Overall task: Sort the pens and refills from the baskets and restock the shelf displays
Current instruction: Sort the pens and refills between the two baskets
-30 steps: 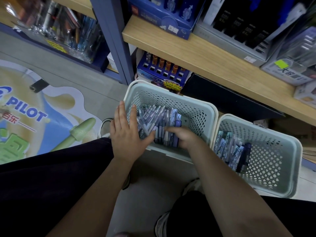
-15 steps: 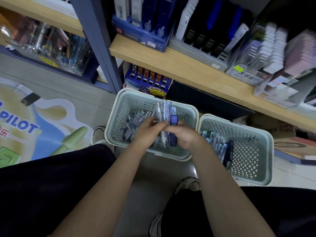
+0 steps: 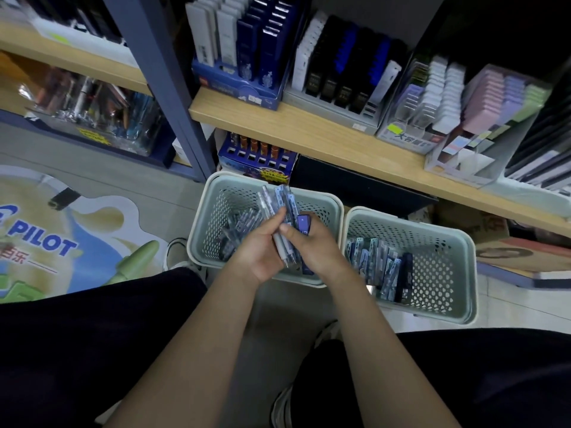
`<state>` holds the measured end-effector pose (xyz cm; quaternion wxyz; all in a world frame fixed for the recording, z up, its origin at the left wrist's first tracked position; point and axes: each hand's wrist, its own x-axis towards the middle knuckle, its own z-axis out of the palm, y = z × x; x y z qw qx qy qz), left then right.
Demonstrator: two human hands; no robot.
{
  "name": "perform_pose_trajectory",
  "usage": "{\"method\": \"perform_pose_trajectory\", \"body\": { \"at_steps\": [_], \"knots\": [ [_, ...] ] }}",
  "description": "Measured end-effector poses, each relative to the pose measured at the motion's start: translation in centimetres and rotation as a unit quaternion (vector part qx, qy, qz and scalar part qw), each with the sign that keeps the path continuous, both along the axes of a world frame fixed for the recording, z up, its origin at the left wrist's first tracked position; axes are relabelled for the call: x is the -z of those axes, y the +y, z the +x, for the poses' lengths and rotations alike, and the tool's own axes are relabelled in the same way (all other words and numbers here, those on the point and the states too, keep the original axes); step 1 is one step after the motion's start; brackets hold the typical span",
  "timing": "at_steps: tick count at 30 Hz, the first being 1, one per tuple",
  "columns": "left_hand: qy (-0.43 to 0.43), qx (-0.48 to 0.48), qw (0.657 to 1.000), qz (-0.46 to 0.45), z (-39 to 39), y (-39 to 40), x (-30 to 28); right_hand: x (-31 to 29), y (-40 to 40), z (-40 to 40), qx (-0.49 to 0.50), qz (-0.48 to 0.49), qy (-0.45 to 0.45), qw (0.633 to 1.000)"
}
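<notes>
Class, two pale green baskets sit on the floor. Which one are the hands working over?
The left basket, under both hands, which hold a bundle of pens. The right basket sits beside it, untouched.

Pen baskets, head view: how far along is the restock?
Early. Done: a bunch of packaged pens is lifted above the left pale-green perforated plastic basket. In hand: left hand and right hand both grip that bunch. Left: loose pens still lie in that basket, packs in the right basket; nothing is at the wooden shelf yet.
</notes>
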<state>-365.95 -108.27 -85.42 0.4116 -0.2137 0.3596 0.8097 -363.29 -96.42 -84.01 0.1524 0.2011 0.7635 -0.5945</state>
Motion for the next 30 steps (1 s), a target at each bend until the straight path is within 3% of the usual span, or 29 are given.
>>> {"method": "perform_pose_trajectory", "body": {
  "at_steps": [7,11,17,23,30],
  "knots": [
    [0.027,0.018,0.999,-0.011,0.1,0.7,0.5,0.9,0.9,0.1,-0.05,0.141,0.036,0.988],
    [0.045,0.028,0.997,-0.063,-0.1,1.2,0.8,0.1,2.0,0.5,-0.011,0.022,-0.029,0.999],
    [0.059,0.036,0.994,-0.089,-0.5,1.1,2.5,1.3,3.1,0.4,0.061,-0.063,-0.103,0.991],
    [0.093,0.045,0.985,-0.138,-0.2,1.5,2.8,2.0,3.9,0.6,0.092,-0.047,-0.036,0.994],
    [0.097,0.05,0.982,-0.157,0.3,1.6,2.4,1.1,3.6,0.7,0.076,-0.035,-0.049,0.995]
  ]
}}
